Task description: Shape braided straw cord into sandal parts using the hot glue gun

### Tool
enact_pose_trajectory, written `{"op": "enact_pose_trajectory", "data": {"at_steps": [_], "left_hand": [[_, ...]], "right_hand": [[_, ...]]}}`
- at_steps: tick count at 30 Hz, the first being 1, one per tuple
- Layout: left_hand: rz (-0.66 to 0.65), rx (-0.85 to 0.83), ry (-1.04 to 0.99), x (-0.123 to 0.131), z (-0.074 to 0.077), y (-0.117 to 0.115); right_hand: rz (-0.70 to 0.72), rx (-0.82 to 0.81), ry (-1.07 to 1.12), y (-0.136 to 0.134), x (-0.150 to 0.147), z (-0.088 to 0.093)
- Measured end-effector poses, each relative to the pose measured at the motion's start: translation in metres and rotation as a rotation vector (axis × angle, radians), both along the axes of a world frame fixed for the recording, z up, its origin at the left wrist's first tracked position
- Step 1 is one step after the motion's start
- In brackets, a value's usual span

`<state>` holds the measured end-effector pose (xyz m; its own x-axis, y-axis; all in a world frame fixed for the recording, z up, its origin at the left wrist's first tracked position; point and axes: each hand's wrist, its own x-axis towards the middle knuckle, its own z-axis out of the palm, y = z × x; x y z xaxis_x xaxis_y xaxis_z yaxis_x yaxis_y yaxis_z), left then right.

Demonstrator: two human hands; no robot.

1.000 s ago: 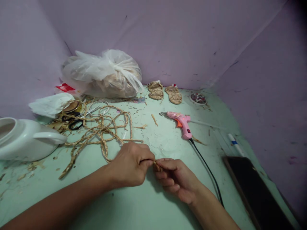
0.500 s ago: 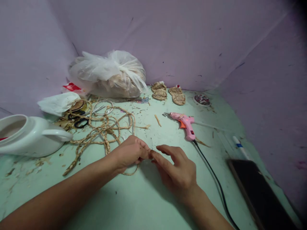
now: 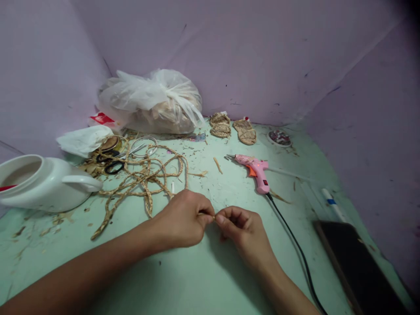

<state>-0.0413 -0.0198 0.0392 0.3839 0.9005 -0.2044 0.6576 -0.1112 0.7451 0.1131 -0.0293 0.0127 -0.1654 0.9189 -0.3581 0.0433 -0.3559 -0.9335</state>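
My left hand and my right hand meet over the pale green table, fingertips pinched together on the end of a braided straw rope. The rope's end shows as a thin tan bit between the two thumbs. From my left hand the braid runs back to a loose tangle on the table's left. Both hands are closed.
A pink glue gun lies right of centre, its black cord trailing toward me. A dark phone lies at right. Behind are a plastic bag, two small woven sandals, scissors and a white jug.
Half a second ago my right hand was open with fingers spread beside the left. Now it has closed and pinches the rope end again, both hands slightly nearer me.
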Motion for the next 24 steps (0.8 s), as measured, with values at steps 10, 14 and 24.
{"op": "enact_pose_trajectory", "data": {"at_steps": [10,14,24], "left_hand": [[-0.187,0.216,-0.005,-0.002,-0.005,0.000],[-0.083,0.073,-0.049,-0.009,-0.001,0.011],[0.008,0.108,-0.074,-0.011,0.009,0.015]], "right_hand": [[0.033,-0.150,0.138,-0.002,0.006,-0.004],[-0.013,-0.300,0.282,0.003,0.010,-0.010],[-0.029,-0.284,0.287,0.004,0.009,-0.010]]}}
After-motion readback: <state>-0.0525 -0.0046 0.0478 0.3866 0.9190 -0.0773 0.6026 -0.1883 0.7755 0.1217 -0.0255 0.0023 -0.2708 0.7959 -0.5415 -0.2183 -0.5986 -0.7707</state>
